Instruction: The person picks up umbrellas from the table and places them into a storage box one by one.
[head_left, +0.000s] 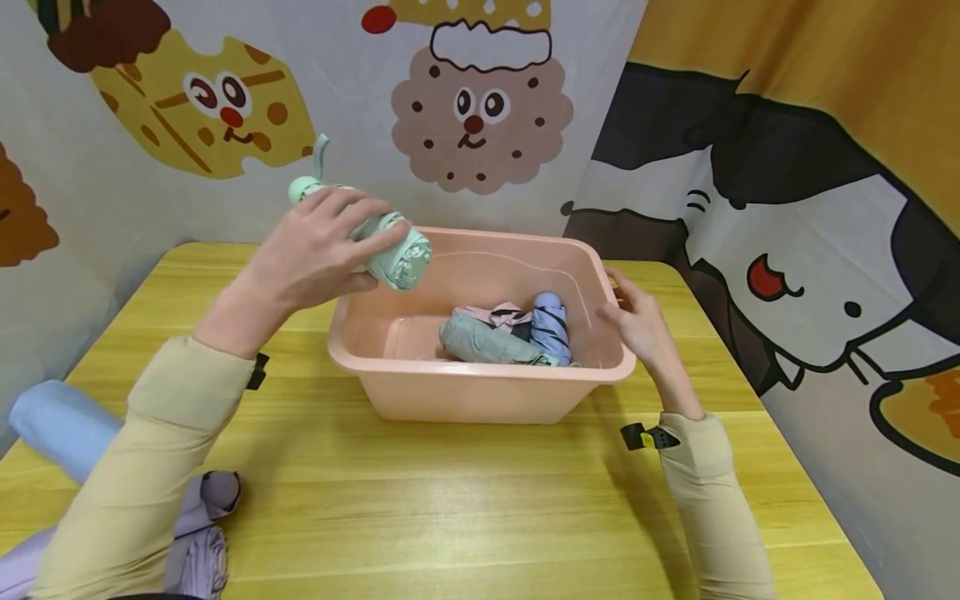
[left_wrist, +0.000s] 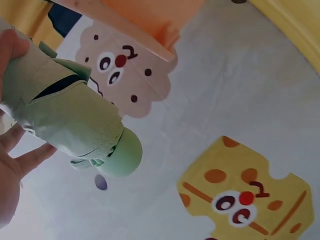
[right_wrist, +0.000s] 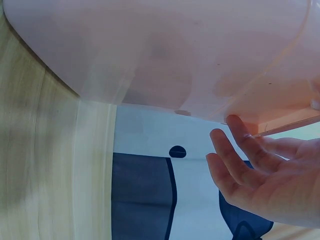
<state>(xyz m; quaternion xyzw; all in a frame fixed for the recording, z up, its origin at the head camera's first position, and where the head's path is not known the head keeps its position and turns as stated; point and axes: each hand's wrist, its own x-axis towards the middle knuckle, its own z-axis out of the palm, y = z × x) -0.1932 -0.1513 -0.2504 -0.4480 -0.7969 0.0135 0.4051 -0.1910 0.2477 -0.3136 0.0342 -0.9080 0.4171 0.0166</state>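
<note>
My left hand (head_left: 318,242) grips a folded mint-green umbrella (head_left: 401,254) by its wrapped canopy, above the left back part of a pink plastic basin (head_left: 450,392). The umbrella's rounded green handle end (left_wrist: 122,155) points away from the basin, with a strap by it. My right hand (head_left: 637,321) holds the basin's right rim, thumb over the edge and fingers (right_wrist: 242,165) spread along the outside. Inside the basin lie a grey-green folded umbrella (head_left: 483,340), a blue one with dark stripes (head_left: 550,325) and a pink-and-black bundle (head_left: 506,315), partly hidden.
At the left front of the wooden table (head_left: 420,508) lie a light-blue rolled item (head_left: 63,421) and purple folded items (head_left: 198,542), partly behind my left sleeve. A cartoon-printed cloth (head_left: 337,83) hangs close behind the table and along its right side.
</note>
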